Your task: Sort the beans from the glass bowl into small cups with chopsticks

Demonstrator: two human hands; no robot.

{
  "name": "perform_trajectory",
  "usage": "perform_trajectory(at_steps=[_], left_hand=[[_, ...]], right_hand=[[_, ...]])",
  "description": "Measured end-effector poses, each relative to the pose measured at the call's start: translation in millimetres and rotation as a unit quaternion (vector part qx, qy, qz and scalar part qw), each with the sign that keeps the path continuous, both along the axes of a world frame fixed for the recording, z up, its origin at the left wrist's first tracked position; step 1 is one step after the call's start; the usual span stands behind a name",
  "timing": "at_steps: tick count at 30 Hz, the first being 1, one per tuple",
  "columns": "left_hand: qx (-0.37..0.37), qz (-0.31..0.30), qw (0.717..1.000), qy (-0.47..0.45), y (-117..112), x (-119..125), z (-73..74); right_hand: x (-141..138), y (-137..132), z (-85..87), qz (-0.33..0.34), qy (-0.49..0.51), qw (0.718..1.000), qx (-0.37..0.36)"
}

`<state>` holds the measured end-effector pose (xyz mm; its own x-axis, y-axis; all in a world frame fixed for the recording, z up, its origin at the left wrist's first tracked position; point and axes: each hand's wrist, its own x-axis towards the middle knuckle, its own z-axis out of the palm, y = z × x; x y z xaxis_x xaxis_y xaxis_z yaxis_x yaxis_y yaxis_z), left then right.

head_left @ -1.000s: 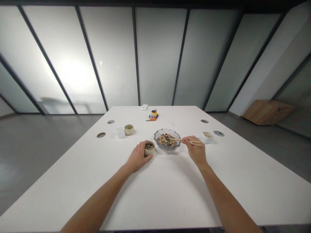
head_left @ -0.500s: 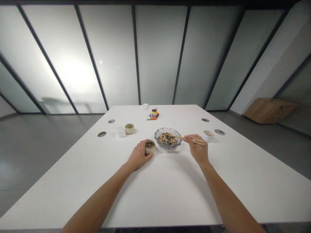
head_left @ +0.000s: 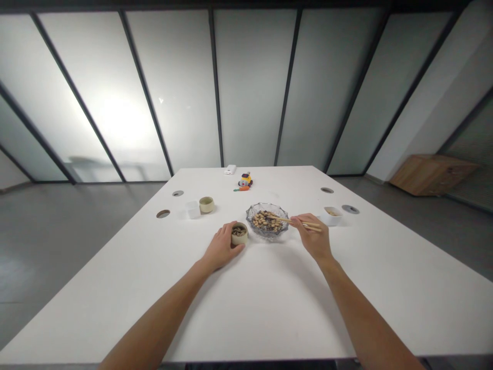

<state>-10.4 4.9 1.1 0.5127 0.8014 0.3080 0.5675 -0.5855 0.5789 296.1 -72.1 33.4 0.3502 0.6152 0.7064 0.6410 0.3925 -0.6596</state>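
A glass bowl of mixed nuts and dark seeds stands mid-table. My right hand is closed on a pair of wooden chopsticks, whose tips rest in the bowl's contents. Left of the bowl sits a small beige cup holding dark seeds. My left hand is wrapped round its near side.
A small white dish with pale bits stands right of my right hand. Farther left are a second beige cup and a clear square container. A toy, a carrot-shaped piece and a white box lie at the table's far edge.
The chopstick tips lifted slightly and came back into the bowl's contents. My left hand stayed on the small cup. The view shifted a little.
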Motion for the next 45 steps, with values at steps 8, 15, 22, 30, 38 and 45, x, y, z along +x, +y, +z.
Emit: perform_trajectory(at_steps=[8,15,22,30,38,45], left_hand=[[0.000,0.001,1.000,0.005,0.6,0.4,-0.5],[0.003,0.000,1.000,0.012,0.7,0.4,-0.7],[0.002,-0.003,1.000,0.008,0.8,-0.4,-1.2],[0.002,-0.006,1.000,0.005,1.5,0.0,-2.0],[0.006,0.001,1.000,0.001,0.8,1.1,0.6],[0.003,-0.001,1.000,0.009,0.9,0.8,1.2]], right_hand=[[-10.3,3.0,6.2,0.111,0.280,0.953,0.034],[-25.9,1.5,8.1,0.202,0.295,0.934,-0.010],[7.9,-0.5,6.3,-0.016,0.129,0.991,0.028],[7.7,2.4,-2.0,-0.015,-0.011,0.999,0.031],[3.0,2.6,-4.8,0.006,-0.042,0.999,0.014],[2.4,1.2,0.2,-0.021,0.007,1.000,0.017]])
